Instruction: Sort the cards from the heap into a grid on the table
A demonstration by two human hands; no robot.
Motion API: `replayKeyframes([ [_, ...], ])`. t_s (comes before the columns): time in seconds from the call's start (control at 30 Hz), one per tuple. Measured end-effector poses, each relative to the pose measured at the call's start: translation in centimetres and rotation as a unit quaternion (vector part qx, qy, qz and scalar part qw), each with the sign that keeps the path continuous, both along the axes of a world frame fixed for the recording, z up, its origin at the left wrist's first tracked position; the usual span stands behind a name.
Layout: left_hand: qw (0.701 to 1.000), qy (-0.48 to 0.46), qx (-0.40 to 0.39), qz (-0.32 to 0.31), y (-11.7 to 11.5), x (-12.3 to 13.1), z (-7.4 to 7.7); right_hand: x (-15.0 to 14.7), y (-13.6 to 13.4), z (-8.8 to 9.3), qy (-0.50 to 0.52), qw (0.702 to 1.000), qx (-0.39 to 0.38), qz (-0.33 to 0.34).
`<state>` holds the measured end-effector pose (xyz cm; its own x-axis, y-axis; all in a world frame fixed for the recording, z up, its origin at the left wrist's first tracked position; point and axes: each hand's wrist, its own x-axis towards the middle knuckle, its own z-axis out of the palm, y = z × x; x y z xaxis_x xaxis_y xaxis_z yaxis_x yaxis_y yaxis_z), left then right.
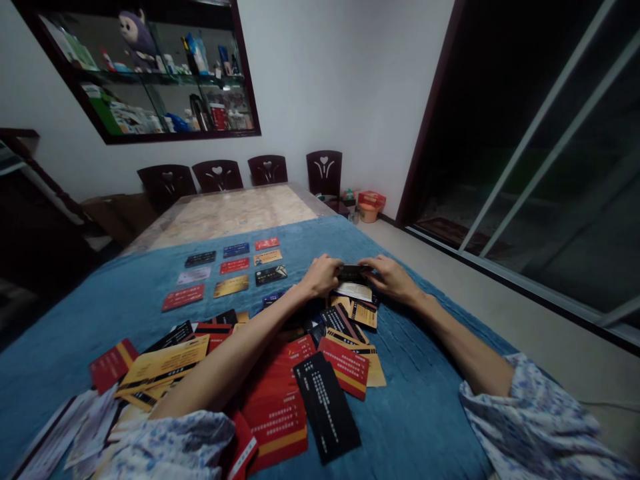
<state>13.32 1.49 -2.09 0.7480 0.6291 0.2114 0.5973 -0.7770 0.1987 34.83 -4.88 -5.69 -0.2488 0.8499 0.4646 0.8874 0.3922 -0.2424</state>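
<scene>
A black card point(354, 273) is pinched by its two ends between my left hand point(323, 275) and my right hand point(393, 279), at the far end of the card pile. Directly below it lies a white card point(355, 291), with a gold card point(363, 313) beside that. The pile spreads toward me: red cards point(280, 437), a large black card point(327, 407) with pale print, and gold cards point(167, 363) at the left. My left forearm crosses over the pile and hides part of it. Beyond that arm, several cards lie in separate rows, among them a black card point(271, 275) and a gold card point(231, 286).
A blue cloth point(415, 387) covers the near part of the table; its marbled top point(240, 212) shows at the far end. Dark chairs point(324, 172) stand beyond. Glass sliding doors point(540, 167) are at the right, and a shelf niche point(150, 77) is in the wall.
</scene>
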Motion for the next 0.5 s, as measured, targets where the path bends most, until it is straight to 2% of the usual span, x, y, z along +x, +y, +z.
replayKeyframes([
  [0.3, 0.999, -0.022, 0.001, 0.029, 0.23, 0.32, -0.26, -0.79, -0.22, -0.25, -0.026, 0.997, -0.008, -0.07],
  [0.5, 0.999, 0.009, 0.006, 0.044, -0.13, 0.22, -0.32, -0.58, 0.24, -1.0, -0.049, 0.997, -0.022, -0.053],
])
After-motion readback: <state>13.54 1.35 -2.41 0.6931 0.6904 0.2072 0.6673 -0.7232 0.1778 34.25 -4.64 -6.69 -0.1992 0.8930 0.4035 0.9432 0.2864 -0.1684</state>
